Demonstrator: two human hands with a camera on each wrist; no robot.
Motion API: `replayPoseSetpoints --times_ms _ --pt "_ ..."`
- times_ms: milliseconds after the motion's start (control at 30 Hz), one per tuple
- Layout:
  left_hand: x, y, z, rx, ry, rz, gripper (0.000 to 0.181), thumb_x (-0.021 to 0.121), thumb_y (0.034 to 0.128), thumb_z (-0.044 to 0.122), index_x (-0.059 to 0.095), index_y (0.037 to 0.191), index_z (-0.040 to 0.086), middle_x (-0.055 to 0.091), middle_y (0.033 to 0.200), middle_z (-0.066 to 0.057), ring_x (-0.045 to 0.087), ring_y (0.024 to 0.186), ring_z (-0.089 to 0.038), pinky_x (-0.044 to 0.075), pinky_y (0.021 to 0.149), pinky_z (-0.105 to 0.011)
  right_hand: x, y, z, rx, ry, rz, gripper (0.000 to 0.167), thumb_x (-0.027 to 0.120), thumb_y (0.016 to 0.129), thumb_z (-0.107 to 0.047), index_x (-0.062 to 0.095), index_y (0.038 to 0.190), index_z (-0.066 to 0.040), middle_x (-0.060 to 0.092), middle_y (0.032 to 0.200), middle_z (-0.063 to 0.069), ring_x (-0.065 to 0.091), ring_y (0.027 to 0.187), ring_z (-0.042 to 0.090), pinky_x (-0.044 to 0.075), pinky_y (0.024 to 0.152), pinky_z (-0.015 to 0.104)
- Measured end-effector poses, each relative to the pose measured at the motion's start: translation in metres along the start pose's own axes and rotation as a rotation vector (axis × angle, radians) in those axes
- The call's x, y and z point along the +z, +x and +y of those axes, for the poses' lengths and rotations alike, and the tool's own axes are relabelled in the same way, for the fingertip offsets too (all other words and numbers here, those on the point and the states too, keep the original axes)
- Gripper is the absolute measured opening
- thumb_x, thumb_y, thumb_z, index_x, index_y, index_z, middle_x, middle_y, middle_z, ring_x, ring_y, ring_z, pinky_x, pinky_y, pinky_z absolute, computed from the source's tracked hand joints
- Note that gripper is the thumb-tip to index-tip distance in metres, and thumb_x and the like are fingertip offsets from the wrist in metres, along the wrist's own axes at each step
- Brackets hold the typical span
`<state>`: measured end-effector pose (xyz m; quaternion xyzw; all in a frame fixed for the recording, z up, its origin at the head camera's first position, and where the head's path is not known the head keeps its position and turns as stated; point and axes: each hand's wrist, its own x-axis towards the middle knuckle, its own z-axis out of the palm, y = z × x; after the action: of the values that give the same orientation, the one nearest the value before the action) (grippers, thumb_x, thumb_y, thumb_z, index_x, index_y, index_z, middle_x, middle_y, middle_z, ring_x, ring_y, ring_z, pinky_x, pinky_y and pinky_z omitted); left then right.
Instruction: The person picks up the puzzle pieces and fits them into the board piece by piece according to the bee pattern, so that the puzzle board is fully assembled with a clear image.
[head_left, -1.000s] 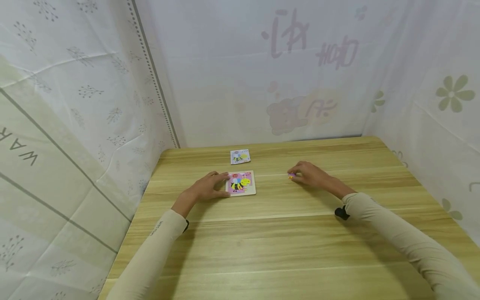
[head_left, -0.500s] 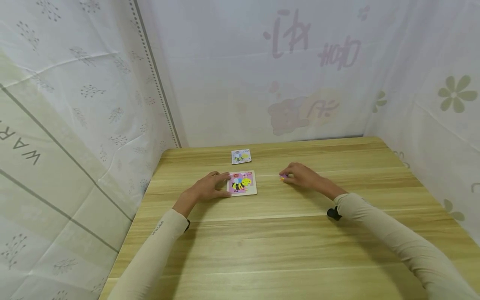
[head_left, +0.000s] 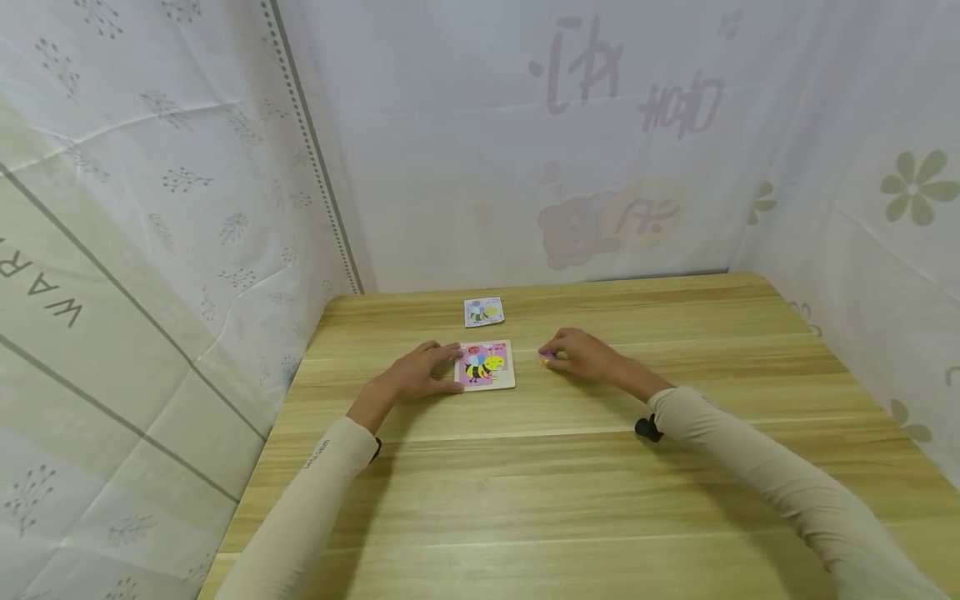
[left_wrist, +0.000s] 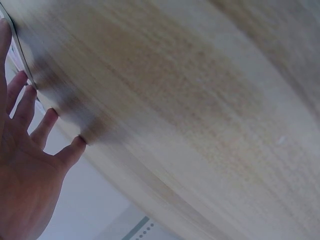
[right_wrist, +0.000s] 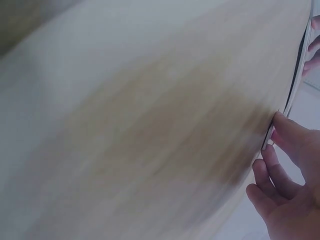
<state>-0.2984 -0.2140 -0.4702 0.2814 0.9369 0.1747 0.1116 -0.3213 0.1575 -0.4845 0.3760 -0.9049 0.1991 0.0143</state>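
A square bee jigsaw puzzle board with a pale wooden frame lies on the table; its lower right corner shows bare wood. My left hand rests at the board's left side, thumb at the near corner and fingertips at the upper edge. In the left wrist view the left hand's fingers are spread, some touching the tabletop. Just right of the board, my right hand pinches a small purple and yellow puzzle piece between thumb and fingertips. The right wrist view shows this piece edge-on, thin and dark.
Behind the board lies a paper card printed with the same bee picture. The wooden table extends toward me and to both sides. Patterned white curtains stand close behind it and at the left and right.
My right hand has moved left with the puzzle piece, from well right of the board to close beside it. The left hand and the board have stayed in place.
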Motion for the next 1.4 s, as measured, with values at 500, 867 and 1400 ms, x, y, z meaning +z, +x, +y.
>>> replayPoseSetpoints --times_ms 500,867,1400 --pt "0.001 -0.001 0.002 -0.013 -0.003 0.01 0.081 0.071 0.0945 0.056 0.043 0.16 0.017 0.042 0.162 -0.01 0.039 0.147 -0.035 0.034 0.117 -0.059 0.007 0.011 -0.019 -0.035 0.02 -0.006 0.028 0.077 0.097 -0.022 0.078 0.119 -0.006 0.073 0.11 0.009 0.064 0.1 0.022 0.054 0.086 0.041" --pt "0.001 -0.001 0.001 -0.026 0.002 0.008 0.083 0.071 0.0936 0.058 0.042 0.161 0.019 0.042 0.161 -0.011 0.04 0.145 -0.034 0.035 0.117 -0.057 0.011 0.021 -0.037 -0.044 0.057 -0.014 0.028 0.077 0.097 -0.024 0.077 0.119 -0.006 0.071 0.109 0.008 0.064 0.101 0.021 0.054 0.09 0.041" --pt "0.001 0.0 0.001 -0.023 -0.013 0.005 0.08 0.071 0.0946 0.056 0.043 0.16 0.019 0.041 0.162 -0.009 0.04 0.146 -0.034 0.035 0.117 -0.059 0.021 0.036 -0.051 -0.096 0.074 -0.046 0.021 0.076 0.097 -0.025 0.078 0.111 -0.009 0.071 0.107 0.003 0.064 0.101 0.016 0.054 0.091 0.035"
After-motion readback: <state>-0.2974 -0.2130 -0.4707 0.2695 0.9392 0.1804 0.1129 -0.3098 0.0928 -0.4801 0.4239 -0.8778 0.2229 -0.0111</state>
